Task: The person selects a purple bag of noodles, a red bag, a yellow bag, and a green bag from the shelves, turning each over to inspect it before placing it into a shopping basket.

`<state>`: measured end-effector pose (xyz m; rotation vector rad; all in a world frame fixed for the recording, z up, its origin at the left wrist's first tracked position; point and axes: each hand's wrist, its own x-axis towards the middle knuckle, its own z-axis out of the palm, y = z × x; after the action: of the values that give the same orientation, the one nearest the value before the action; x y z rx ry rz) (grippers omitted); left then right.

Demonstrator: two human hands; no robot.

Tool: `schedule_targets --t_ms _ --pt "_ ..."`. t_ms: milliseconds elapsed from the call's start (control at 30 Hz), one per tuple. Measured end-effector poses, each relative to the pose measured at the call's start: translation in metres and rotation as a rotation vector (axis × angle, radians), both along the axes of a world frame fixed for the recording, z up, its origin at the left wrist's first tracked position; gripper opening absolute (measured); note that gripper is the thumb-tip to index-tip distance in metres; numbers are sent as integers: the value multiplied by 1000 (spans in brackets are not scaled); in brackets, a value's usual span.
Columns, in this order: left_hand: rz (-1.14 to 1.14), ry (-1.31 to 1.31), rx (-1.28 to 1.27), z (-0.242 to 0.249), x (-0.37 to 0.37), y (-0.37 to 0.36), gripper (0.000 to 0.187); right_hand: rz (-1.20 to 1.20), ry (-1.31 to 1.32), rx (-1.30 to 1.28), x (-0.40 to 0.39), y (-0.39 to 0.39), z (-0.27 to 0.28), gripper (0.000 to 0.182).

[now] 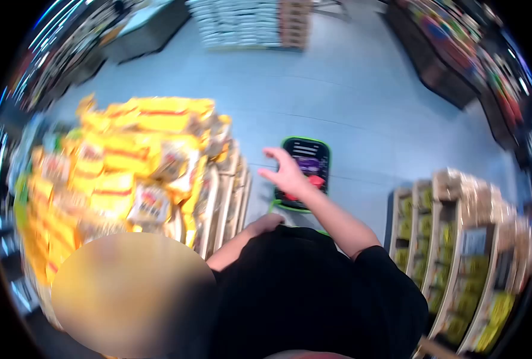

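Note:
My right hand [285, 173] is stretched forward over a dark shopping cart basket [327, 157] with a bright green rim. Its thumb and fingers are apart, and nothing is in them. Inside the basket lie a purple package [308, 164] and red items [315, 180], partly covered by my forearm. Close to my body, my left hand [267, 223] is closed at the cart's green handle [276, 205]; its fingers are small and partly hidden. To the left of both hands rises a heap of yellow bags [128, 158], blurred by motion.
A display rack [215, 206] stands under the yellow bags. On the right are shelves of yellow-green packages [424, 224] with wrapped cartons [481, 197] on top. A pallet stack [242, 24] and a produce counter [439, 54] stand farther off. A blurred oval covers the lower left.

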<state>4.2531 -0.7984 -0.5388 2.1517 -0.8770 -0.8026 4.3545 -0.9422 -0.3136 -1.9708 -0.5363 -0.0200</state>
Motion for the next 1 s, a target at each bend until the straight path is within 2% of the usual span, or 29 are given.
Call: schedule_targets --t_ms 33,100,133,167,267,300,400,467,567,633,700,733,767,833,867,967,1000 --pt "-12 47 -49 -25 -4 -1 28 36 -28 59 8 25 25 69" --pt "63 127 47 -2 -11 -1 29 159 -116 171 22 76 53 85" --pt "91 87 -27 -5 -15 3 31 224 -78 135 24 96 70 97" --pt "113 46 -96 -9 -23 11 33 284 -89 144 24 117 74 97" --pt "218 65 -99 23 -36 20 38 399 -132 240 11 165 82 108" --pt "239 -18 -147 12 -39 20 40 432 -151 229 3 176 90 110" --pt "232 -30 -71 -7 -40 17 43 465 -181 247 -11 207 91 112" --pt "298 -9 -95 -8 -45 17 43 364 -249 204 -13 222 95 116" --pt "290 -23 -196 0 -51 21 40 334 -201 214 -14 235 101 120" --pt "206 -83 -234 -22 -45 20 38 252 -213 191 -15 242 106 115" --pt "109 -139 -270 -13 -47 17 37 221 -195 175 -12 244 111 100" --pt "241 -63 -194 -8 -51 14 38 159 -174 207 -14 243 111 87" --pt "371 10 -115 -11 -51 11 40 141 -179 207 -13 239 112 87" --pt "262 -51 -149 -24 -45 14 39 151 -169 246 -8 229 108 96" --pt "175 -113 -184 -31 -39 16 38 165 -204 304 -1 226 99 94" --pt "259 23 -87 -1 -40 13 38 148 -88 388 -6 199 111 90" --pt "241 23 -86 4 -37 14 38 180 -76 482 -6 189 113 83"
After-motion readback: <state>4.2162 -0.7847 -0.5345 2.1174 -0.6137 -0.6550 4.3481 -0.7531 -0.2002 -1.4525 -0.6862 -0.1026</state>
